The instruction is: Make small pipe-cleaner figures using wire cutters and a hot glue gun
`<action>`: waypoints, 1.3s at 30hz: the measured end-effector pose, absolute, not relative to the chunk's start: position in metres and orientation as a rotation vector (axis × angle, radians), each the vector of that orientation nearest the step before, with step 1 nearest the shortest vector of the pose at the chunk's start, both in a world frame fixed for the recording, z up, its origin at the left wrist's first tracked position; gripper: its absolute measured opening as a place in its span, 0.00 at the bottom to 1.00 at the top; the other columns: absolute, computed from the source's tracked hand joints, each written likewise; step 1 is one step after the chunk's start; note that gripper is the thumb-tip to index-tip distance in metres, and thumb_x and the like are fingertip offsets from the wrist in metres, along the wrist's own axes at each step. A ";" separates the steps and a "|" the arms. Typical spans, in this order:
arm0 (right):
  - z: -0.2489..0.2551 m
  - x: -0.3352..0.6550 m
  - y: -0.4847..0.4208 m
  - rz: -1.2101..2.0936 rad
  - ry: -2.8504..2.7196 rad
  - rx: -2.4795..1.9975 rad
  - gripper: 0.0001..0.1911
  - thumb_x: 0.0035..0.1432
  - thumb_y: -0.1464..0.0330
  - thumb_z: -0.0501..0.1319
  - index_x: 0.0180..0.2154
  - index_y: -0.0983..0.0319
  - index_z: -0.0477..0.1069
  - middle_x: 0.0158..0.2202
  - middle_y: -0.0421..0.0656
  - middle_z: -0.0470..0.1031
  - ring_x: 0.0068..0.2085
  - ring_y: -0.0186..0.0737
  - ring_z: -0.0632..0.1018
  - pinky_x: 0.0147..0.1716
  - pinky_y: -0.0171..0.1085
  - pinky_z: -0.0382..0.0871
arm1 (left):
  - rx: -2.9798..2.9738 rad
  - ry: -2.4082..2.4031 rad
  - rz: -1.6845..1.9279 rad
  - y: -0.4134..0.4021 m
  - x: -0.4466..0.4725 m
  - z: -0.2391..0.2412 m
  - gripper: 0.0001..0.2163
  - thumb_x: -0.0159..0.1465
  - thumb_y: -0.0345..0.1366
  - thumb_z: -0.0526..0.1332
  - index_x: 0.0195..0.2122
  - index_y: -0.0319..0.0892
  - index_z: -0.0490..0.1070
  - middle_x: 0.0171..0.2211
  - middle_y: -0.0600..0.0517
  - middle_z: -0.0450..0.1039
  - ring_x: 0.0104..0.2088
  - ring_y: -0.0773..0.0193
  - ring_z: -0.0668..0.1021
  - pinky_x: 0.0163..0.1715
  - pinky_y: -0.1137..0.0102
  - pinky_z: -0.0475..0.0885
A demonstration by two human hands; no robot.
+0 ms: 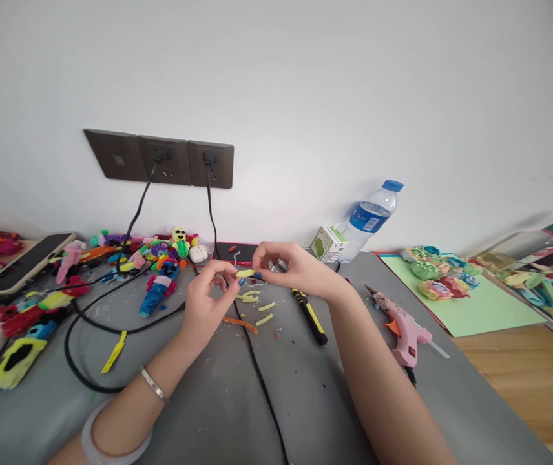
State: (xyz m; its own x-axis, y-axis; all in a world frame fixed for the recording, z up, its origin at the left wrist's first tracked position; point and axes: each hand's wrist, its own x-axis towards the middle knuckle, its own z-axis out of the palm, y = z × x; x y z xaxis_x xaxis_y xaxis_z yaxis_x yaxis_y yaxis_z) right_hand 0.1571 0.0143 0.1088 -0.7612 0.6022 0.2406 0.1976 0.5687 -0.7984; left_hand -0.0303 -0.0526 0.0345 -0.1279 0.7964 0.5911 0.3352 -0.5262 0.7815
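Observation:
Between my two hands, above the grey table, is a short piece of yellow pipe cleaner (244, 274). My left hand (210, 298) pinches its left end with thumb and forefinger. The fingertips of my right hand (286, 263) are closed on its other end. Below them lie several more yellow pipe cleaner pieces (265, 320) and an orange pipe cleaner strip (240, 324). Yellow-and-black pliers (313, 316) rest under my right wrist, their jaws partly hidden by it.
A pink glue gun (407, 332) lies right of my right forearm. Behind stand a leaning water bottle (371, 216) and a small box (327, 244). Black cables (257, 368) cross the table from the wall sockets (163, 160). Colourful pipe cleaner figures (160, 284) and a phone (27, 263) crowd the left.

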 end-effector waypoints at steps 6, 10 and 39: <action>0.109 0.157 0.014 1.092 -2.304 -0.639 0.04 0.57 0.74 0.57 0.35 0.62 0.70 0.35 0.41 0.73 0.36 0.36 0.72 0.37 0.34 0.64 | 1.860 1.244 1.680 -0.053 -0.032 0.035 0.03 0.62 0.29 0.59 0.35 0.44 0.70 0.33 0.51 0.73 0.31 0.66 0.74 0.30 0.72 0.70; 0.110 0.157 0.014 1.102 -2.295 -0.641 0.04 0.57 0.74 0.58 0.35 0.62 0.70 0.35 0.41 0.73 0.35 0.36 0.71 0.37 0.35 0.64 | 1.848 1.265 1.665 -0.053 -0.032 0.035 0.03 0.62 0.30 0.59 0.34 0.43 0.70 0.33 0.51 0.73 0.30 0.66 0.73 0.30 0.72 0.70; 0.109 0.158 0.014 1.067 -2.299 -0.624 0.05 0.56 0.75 0.57 0.34 0.61 0.69 0.35 0.40 0.72 0.35 0.35 0.71 0.37 0.35 0.64 | 1.800 1.282 1.620 -0.053 -0.031 0.036 0.03 0.62 0.29 0.59 0.35 0.43 0.70 0.32 0.52 0.73 0.31 0.66 0.74 0.30 0.73 0.70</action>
